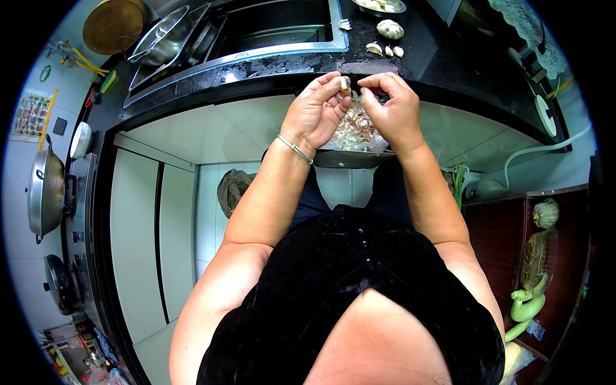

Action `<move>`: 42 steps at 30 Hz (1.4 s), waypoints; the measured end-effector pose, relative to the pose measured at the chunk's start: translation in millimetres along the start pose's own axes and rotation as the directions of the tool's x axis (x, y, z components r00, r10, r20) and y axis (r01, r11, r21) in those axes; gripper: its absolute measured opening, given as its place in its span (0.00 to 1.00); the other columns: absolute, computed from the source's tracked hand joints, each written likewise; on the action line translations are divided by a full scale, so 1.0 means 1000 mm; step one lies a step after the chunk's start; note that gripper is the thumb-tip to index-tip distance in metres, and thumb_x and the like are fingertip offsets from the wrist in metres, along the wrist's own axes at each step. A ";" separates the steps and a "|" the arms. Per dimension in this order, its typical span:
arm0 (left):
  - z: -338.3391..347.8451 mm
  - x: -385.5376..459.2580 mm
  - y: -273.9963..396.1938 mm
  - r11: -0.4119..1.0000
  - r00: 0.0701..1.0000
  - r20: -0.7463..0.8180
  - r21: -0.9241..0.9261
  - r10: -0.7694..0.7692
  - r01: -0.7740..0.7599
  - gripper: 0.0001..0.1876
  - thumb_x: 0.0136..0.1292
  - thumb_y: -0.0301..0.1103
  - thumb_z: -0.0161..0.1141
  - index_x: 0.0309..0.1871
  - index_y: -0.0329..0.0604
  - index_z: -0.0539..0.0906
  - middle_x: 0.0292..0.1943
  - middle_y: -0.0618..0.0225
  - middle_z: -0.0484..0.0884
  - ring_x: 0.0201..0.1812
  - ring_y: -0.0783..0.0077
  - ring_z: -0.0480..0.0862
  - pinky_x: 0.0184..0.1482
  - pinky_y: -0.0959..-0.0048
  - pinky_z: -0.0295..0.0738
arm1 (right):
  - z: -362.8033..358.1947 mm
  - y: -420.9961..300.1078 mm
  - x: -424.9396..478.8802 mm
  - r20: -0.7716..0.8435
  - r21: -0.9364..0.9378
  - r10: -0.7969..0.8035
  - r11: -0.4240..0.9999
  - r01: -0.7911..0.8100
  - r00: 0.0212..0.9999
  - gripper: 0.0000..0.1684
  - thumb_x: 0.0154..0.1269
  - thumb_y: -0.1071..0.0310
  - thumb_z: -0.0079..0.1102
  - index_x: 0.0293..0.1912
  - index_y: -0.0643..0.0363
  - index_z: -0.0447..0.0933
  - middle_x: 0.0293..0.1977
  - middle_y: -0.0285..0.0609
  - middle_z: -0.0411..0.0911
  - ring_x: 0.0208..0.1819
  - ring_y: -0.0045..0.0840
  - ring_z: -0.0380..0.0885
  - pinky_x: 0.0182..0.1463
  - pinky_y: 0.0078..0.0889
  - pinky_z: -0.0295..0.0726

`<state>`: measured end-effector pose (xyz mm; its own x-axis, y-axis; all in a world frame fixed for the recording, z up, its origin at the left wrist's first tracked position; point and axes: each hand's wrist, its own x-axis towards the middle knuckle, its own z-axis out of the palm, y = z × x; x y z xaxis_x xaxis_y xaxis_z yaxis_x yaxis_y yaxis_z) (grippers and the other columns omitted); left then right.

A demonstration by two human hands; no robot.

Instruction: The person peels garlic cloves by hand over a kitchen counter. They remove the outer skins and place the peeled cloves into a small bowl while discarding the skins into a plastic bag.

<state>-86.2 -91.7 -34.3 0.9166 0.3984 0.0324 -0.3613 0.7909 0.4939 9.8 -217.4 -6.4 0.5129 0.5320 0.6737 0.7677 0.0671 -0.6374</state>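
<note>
Between the thumb and fingers of my left hand (317,106) is a garlic clove (344,84), pale where its skin is off. Just to the right, my right hand (392,106) is raised with thumb and forefinger curled towards each other; whether a scrap of skin sits between them I cannot tell. Below both hands a bin (339,159) holds a heap of garlic skins (356,122). On the black counter ahead lie several loose cloves (374,48) and a garlic bulb (390,29). A metal bowl (380,6) behind them contains peeled cloves.
A sink (340,29) is set into the counter, with a steel pan (168,38) at its left. Far left, a wok (43,192) and a lidded pan (60,284) stand on the stove. A wooden shelf (495,231) at right carries a pumpkin (546,213) and green gourds (528,308).
</note>
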 end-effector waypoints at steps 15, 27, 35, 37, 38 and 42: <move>-0.001 -0.001 -0.009 0.991 1.000 0.007 0.130 0.009 -0.010 0.09 0.62 0.25 0.59 0.45 0.36 0.76 0.39 0.62 0.81 0.40 0.72 0.81 0.45 0.75 0.78 | 0.003 -0.007 0.001 -0.039 -0.271 -0.311 0.918 0.289 0.950 0.07 0.43 0.73 0.62 0.25 0.57 0.73 0.23 0.39 0.75 0.26 0.32 0.75 0.33 0.32 0.74; 0.007 -0.003 -0.007 0.977 0.996 -0.017 0.197 0.086 -0.081 0.17 0.58 0.20 0.60 0.51 0.34 0.72 0.44 0.56 0.79 0.44 0.67 0.81 0.46 0.74 0.79 | 0.001 -0.001 0.001 -0.118 -0.225 -0.217 0.956 0.187 0.969 0.07 0.44 0.78 0.59 0.26 0.60 0.72 0.22 0.40 0.74 0.24 0.29 0.75 0.30 0.29 0.75; 0.011 -0.005 -0.004 0.953 0.993 -0.031 0.286 0.112 -0.098 0.17 0.56 0.22 0.63 0.49 0.35 0.73 0.44 0.60 0.80 0.43 0.72 0.81 0.42 0.76 0.77 | 0.000 -0.001 0.002 -0.153 -0.173 -0.160 0.976 0.133 0.975 0.07 0.44 0.76 0.60 0.26 0.58 0.72 0.22 0.39 0.73 0.24 0.31 0.76 0.29 0.31 0.75; 0.011 -0.005 -0.004 0.939 0.990 -0.036 0.324 0.138 -0.119 0.18 0.56 0.23 0.64 0.49 0.35 0.73 0.44 0.61 0.81 0.42 0.73 0.81 0.42 0.77 0.77 | -0.001 -0.002 0.002 -0.157 -0.159 -0.150 0.979 0.125 0.976 0.07 0.44 0.76 0.60 0.26 0.59 0.72 0.22 0.39 0.73 0.24 0.30 0.76 0.29 0.30 0.75; 0.011 -0.004 -0.004 0.930 0.988 -0.038 0.343 0.151 -0.129 0.18 0.56 0.23 0.64 0.49 0.35 0.73 0.44 0.62 0.81 0.42 0.74 0.81 0.41 0.77 0.76 | -0.001 -0.003 0.002 -0.154 -0.158 -0.152 0.979 0.127 0.976 0.07 0.44 0.76 0.60 0.26 0.59 0.72 0.22 0.39 0.73 0.24 0.30 0.76 0.29 0.30 0.75; 0.013 -0.004 -0.005 0.915 0.983 -0.048 0.375 0.177 -0.146 0.18 0.57 0.22 0.63 0.50 0.35 0.73 0.44 0.62 0.81 0.41 0.75 0.80 0.41 0.78 0.76 | -0.002 -0.005 0.002 -0.148 -0.153 -0.154 0.979 0.131 0.977 0.07 0.44 0.77 0.60 0.26 0.59 0.72 0.22 0.39 0.73 0.23 0.29 0.76 0.29 0.29 0.75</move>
<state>-86.2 -103.3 -25.6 0.8291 0.5536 0.0775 -0.4004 0.4914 0.7735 8.2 -218.3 -1.1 0.4398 0.3849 0.8114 0.8779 0.0061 -0.4788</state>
